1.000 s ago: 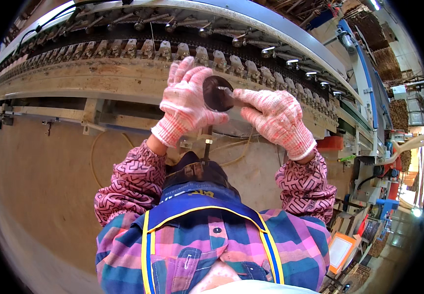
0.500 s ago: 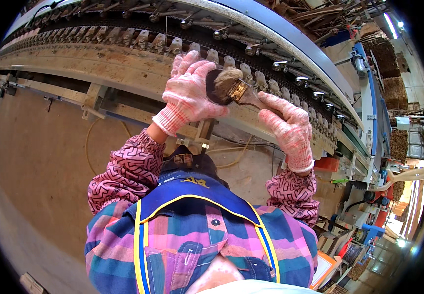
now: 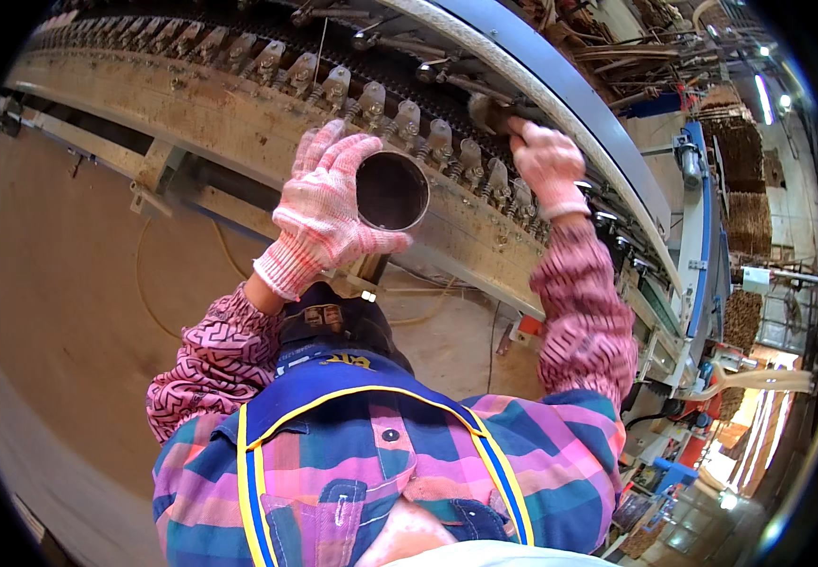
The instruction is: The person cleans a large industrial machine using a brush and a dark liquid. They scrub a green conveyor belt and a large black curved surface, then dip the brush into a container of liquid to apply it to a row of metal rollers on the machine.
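Observation:
My left hand (image 3: pixel 326 203), in a pink-and-white knit glove, is closed round the side of a round can (image 3: pixel 392 192). The can's open mouth faces up and its inside looks dark; I cannot make out what it contains. In my right hand (image 3: pixel 549 168), gloved alike, is a paint brush (image 3: pixel 492 113), partly blurred. Its bristle end is over the dark chain track of the long machine, beyond the row of metal clips (image 3: pixel 407 120). The can is held above the machine's near rail (image 3: pixel 230 106).
Beyond the track runs a curved-looking blue-grey machine cover (image 3: pixel 560 66) with a pale edge. A yellowish hose (image 3: pixel 149 283) lies on the floor under the rail. Stacks of brown sheets (image 3: pixel 747 156) stand at the far right, near a blue frame (image 3: pixel 699 227).
My right hand has taken the brush out of the can and carried it away from me to the chain track. My left hand and the can have shifted slightly left and nearer.

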`<state>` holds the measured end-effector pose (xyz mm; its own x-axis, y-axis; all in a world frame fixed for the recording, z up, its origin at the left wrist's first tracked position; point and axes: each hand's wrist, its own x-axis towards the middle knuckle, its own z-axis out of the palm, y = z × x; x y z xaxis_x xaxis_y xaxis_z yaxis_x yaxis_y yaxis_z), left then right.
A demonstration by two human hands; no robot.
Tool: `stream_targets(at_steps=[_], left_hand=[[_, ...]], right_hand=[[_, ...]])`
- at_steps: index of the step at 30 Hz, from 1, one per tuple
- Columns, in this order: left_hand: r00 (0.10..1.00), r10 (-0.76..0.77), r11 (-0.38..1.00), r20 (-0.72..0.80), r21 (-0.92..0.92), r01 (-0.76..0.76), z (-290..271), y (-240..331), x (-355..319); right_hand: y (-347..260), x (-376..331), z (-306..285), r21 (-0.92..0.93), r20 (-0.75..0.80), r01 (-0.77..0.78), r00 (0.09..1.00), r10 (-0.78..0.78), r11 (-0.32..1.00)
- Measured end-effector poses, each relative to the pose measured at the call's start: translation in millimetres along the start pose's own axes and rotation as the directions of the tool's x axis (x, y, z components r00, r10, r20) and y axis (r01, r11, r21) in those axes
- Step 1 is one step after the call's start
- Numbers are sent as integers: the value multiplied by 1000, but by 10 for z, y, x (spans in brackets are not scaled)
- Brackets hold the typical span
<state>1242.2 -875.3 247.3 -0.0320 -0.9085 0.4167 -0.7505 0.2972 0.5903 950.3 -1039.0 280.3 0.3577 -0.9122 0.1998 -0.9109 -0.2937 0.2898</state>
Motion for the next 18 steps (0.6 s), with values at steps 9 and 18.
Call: stream_targets(at_steps=[9, 18], left_hand=[[999, -39, 999, 8, -11, 39, -72, -10, -135], [999, -47, 998, 19, -31, 48, -64, 5, -76]], right_hand=[[14, 229, -58, -204, 54, 252, 968, -247, 946], [198, 398, -96, -279, 58, 477, 875, -481, 834]])
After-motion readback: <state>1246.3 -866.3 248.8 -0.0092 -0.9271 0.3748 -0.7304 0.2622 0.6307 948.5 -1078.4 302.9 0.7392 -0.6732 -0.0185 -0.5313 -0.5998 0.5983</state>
